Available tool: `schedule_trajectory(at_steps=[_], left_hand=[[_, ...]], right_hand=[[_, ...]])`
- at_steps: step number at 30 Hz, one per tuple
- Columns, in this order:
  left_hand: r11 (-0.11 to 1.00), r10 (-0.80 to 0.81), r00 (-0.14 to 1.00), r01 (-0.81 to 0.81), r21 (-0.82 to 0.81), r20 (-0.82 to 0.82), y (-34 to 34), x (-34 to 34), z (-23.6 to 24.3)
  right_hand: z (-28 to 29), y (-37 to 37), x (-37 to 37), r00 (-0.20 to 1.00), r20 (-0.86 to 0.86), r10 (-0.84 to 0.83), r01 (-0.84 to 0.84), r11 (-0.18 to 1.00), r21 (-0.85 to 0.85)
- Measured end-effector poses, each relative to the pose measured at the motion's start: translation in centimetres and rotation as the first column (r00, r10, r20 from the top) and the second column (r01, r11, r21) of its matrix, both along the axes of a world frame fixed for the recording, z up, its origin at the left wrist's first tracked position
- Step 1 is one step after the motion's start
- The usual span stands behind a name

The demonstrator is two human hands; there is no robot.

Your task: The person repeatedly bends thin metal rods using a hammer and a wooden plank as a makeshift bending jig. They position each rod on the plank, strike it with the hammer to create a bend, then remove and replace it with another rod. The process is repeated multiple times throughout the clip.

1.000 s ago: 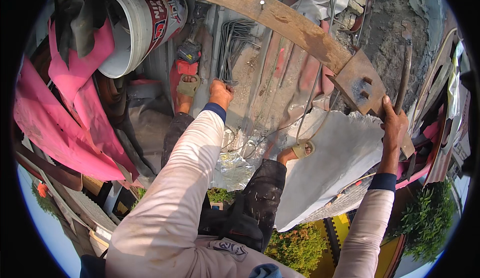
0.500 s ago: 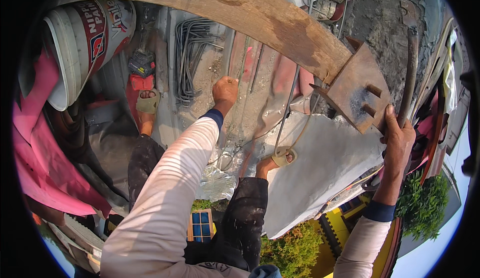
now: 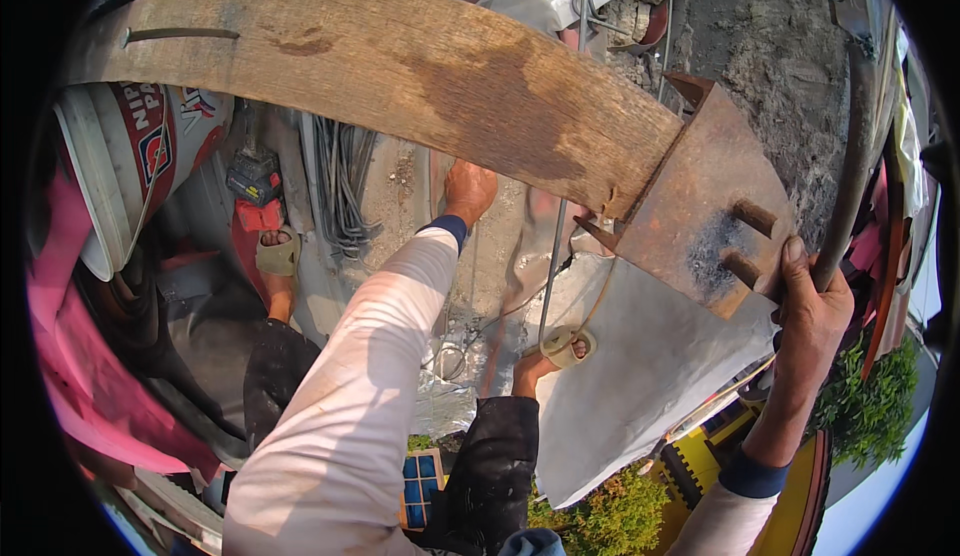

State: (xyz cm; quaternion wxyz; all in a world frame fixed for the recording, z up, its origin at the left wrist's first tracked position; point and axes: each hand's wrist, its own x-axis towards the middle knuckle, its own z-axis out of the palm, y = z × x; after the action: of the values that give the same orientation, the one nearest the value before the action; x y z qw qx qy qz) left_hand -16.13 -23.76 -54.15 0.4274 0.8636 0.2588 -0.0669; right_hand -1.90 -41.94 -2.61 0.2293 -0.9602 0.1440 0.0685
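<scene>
A long wooden plank (image 3: 400,66) stretches across the upper view, its right end joined to a rusty steel plate (image 3: 690,206) with two short round pegs. My right hand (image 3: 815,301) is closed around the lower end of a rusty metal bar (image 3: 862,146), the thumb beside the plate's edge and pegs. My left hand (image 3: 470,193) is curled at the plank's lower edge, partly behind it. Its fingertips are hidden, so whether it holds anything does not show. A bent nail (image 3: 180,34) sticks out of the plank's left part.
A paint bucket (image 3: 110,176) lies tipped at the left, near pink sheeting (image 3: 75,256). A red battery tool (image 3: 258,191) rests near my left foot. Bundled bent steel rods (image 3: 340,186) lie behind the plank. A grey sheet (image 3: 650,366) slopes beside my right foot (image 3: 565,348).
The plank and steel plate appear lower and larger in view. My left hand has come up to the plank's lower edge. My right hand has shifted slightly right and down, still gripping the bar.
</scene>
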Motion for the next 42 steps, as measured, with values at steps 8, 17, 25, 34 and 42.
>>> schedule_trajectory(at_steps=[8, 17, 25, 34, 42], left_hand=[[0.995, 0.018, 0.982, -0.037, -0.097, -0.189, 15.0, -15.7, 22.4], [0.882, -0.463, 0.875, 0.439, 0.171, 0.141, 27.1, -8.3, 55.4], [0.694, -0.713, 0.599, 0.530, 0.487, 0.363, 24.6, 10.2, 55.7], [0.575, -0.800, 0.545, 0.579, 0.578, 0.249, 24.4, 15.4, 51.2], [0.624, -0.626, 0.768, 0.390, 0.677, 0.136, 21.9, 13.6, 48.9]], right_hand=[[0.3, 1.0, 0.4, 0.995, -0.062, -0.073, 0.082, 0.983, 0.165], [1.0, 0.9, 0.4, 0.996, -0.089, -0.024, 0.014, 0.994, -0.112], [1.1, 0.7, 0.8, 0.994, -0.110, -0.002, -0.014, 0.988, -0.151], [1.3, 0.4, 0.8, 0.994, -0.105, 0.026, -0.041, 0.989, -0.143], [1.1, 0.5, 0.7, 0.995, -0.093, 0.032, -0.047, 0.986, -0.159]])
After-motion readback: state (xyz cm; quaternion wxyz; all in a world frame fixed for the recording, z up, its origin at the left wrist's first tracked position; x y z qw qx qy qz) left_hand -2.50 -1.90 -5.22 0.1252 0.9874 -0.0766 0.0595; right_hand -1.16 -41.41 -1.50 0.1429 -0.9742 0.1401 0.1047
